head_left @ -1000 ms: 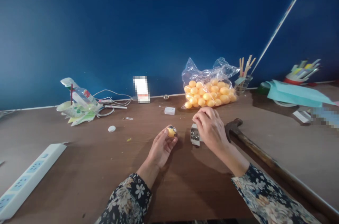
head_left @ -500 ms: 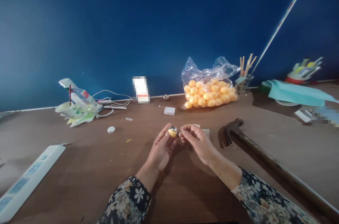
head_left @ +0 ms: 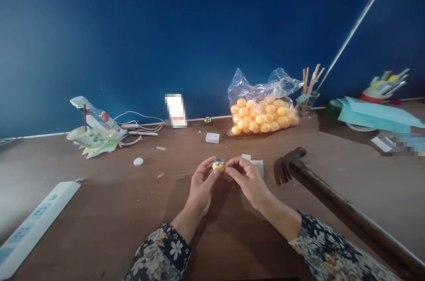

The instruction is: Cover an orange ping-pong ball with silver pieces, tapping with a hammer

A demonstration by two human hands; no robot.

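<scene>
Between the thumb and fingers of my left hand is a small yellow ball with a shiny silver cap or coating over its upper part. My right hand has thumb and forefinger pinched together at the ball's right side, touching it or very close. Whatever those fingertips hold is too small to make out. Pale paper pieces lie on the table just behind the right hand. Ahead of both hands is a small white box.
A clear bag of yellow balls stands by the wall. The claw hammer lies along my right side, a power strip at left. Farther back are a plastic bottle, a cup of sticks and a silver piece.
The ball has turned so its silver part faces up more. My right fingertips have come closer to its side. The left thumb has shifted lower on the ball.
</scene>
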